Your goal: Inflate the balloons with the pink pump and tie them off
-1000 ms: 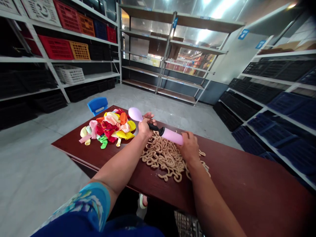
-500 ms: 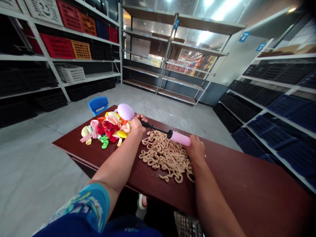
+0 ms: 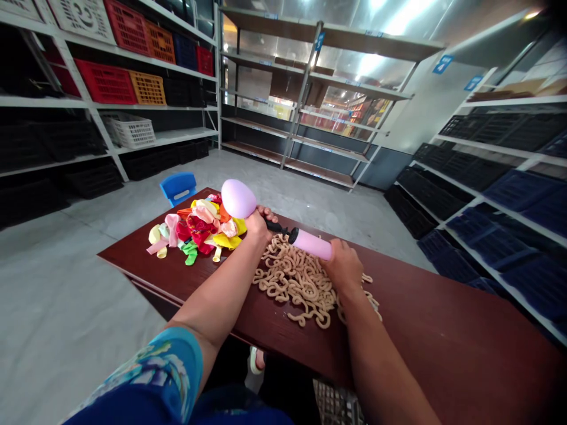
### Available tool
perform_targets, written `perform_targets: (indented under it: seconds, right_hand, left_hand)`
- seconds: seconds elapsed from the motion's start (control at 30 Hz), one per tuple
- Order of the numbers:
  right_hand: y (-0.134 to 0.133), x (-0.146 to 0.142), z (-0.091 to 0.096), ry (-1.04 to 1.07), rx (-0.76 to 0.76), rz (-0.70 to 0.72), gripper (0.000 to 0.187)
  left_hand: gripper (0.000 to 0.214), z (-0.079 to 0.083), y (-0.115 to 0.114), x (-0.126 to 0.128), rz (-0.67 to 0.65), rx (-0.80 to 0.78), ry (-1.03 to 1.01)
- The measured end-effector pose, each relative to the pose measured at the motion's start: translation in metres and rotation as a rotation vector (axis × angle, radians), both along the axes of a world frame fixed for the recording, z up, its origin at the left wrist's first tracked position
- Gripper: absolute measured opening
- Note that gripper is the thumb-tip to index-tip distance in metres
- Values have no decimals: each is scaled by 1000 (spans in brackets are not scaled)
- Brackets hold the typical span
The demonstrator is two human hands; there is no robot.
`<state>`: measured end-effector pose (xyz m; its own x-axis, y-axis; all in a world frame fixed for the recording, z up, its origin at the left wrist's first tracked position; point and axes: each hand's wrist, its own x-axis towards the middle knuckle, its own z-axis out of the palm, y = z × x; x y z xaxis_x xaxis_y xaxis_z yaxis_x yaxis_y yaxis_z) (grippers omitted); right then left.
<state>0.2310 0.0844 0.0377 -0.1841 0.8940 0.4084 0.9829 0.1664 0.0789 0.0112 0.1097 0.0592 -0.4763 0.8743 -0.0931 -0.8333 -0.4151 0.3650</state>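
My left hand is closed around the black end of a hand balloon pump, right at the base of a partly inflated lilac balloon. The balloon's neck is hidden in my fingers. My right hand grips the far end of the pump's pink barrel. Only a short piece of black rod shows between barrel and handle. Below the pump lies a pile of beige, curled, rope-like pieces. Limp balloons in many colours are heaped to the left of my left hand.
All this is on a dark red-brown table. A blue chair stands behind its far left corner. Shelves with crates line the left side, and dark crates fill shelves on the right. A metal rack stands at the back.
The pump's barrel has slid towards my left hand, so much less rod shows. The lilac balloon looks bigger. My left hand has shifted slightly right, my right hand left.
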Motion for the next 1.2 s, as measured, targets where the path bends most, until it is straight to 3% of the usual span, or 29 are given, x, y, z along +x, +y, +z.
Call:
perform_targets:
  seconds: [0.17, 0.3, 0.47, 0.7, 0.93, 1.07, 1.2]
  right_hand:
    - [12, 30, -1, 30, 2, -66, 23]
    - [14, 41, -6, 28, 65, -121, 19]
    - [8, 30, -4, -30, 101, -89, 17]
    - [-3, 1, -4, -72, 113, 81, 20]
    - [-2, 1, -7, -64, 175, 139, 17]
    - [-1, 2, -7, -55, 166, 130, 17]
    - [-1, 0, -5, -44, 105, 111, 20]
  left_hand:
    - [15, 1, 2, -26, 72, 11, -1]
    - [15, -2, 3, -32, 74, 25, -26]
    - [16, -5, 3, -22, 62, 21, -40]
    - [11, -10, 0, 7, 1, -77, 17]
    - [23, -13, -6, 12, -112, -175, -8]
    - [16, -17, -5, 12, -263, -137, -7]
    - [6, -15, -4, 13, -275, 4, 17]
